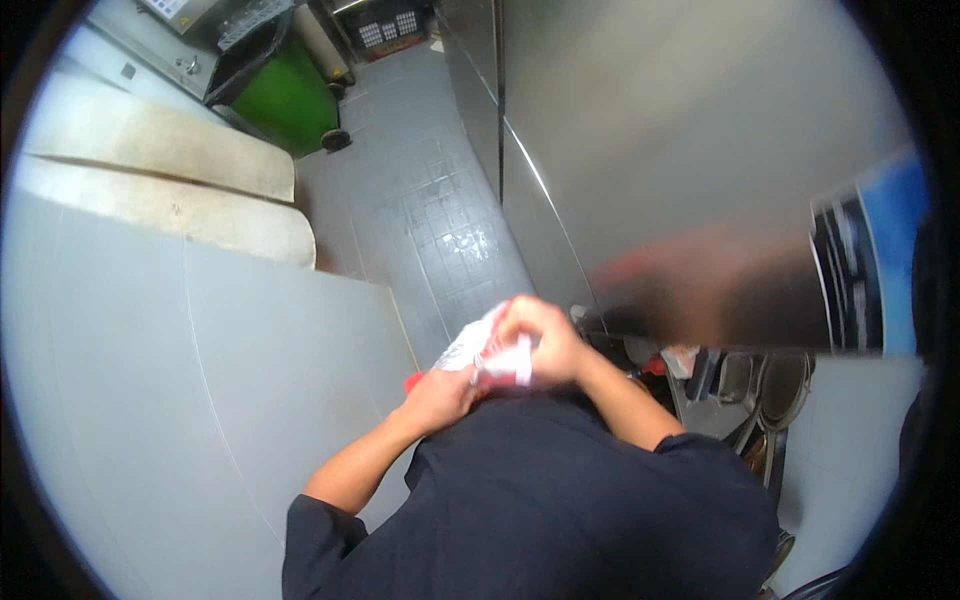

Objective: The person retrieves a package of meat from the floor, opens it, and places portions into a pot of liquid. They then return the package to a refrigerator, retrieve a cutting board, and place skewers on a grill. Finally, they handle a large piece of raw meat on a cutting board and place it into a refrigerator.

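In front of my body, both hands are on a red and white plastic packet, which bears some writing. My left hand grips its near side, and a red edge of it shows beside the wrist. My right hand is bent over the packet's right end, with a white strip of it between the fingers. The packet and the right fingers are blurred. Whether the packet is open cannot be told.
A large stainless steel cabinet rises at the right. Pans stand on a metal shelf behind my right arm. A pale wall panel is at the left. Farther off stands a green wheeled bin on the grey tiled floor.
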`<state>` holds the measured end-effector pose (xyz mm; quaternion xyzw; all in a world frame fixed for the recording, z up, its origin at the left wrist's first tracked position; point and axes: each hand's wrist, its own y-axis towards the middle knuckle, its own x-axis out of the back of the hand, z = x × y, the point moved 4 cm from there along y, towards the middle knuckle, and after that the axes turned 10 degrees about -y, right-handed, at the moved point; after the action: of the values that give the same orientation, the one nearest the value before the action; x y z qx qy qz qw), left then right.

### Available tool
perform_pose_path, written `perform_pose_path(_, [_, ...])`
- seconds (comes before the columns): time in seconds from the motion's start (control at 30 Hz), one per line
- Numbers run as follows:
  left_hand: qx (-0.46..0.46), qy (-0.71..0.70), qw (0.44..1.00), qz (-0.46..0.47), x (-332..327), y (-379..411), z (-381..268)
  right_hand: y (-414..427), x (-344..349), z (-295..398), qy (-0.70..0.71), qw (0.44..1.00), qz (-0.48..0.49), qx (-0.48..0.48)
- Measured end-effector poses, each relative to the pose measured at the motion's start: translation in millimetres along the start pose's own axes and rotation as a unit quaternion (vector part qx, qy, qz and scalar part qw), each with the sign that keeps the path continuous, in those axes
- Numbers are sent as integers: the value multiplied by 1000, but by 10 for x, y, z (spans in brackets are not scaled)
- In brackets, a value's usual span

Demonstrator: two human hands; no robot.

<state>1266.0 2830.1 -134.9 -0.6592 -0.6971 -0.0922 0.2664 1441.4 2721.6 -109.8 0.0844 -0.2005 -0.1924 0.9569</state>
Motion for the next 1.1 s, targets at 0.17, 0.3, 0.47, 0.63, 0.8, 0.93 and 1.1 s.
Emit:
perform_pose_path(0.17, [94,-62,983,-148,1612,1165,693,1655,512,-1847,-169,945,-126,-251])
perform_pose_path(0.3, [104,-138,976,-133,2699,2364,1228,2621,565,-3131,-358,846,-51,-391])
perform_pose_path(0.47, [70,19,997,23,3684,3442,1535,3100,359,-3988,-456,659,84,-592])
perform_pose_path(0.63, [72,28,990,121,4308,4270,2481,3441,330,-4199,-505,515,45,-691])
perform_pose_path(0.8, [5,80,962,261,4742,5341,2516,3850,-829,-4252,-307,519,-256,-756])
perform_pose_path(0.93, [10,159,913,375,4545,5968,2668,3550,-2031,-3166,-66,620,-320,-713])
perform_pose_path(1.1, [-203,313,797,475,4479,5972,2253,2260,-4256,-2135,301,82,-811,-494])
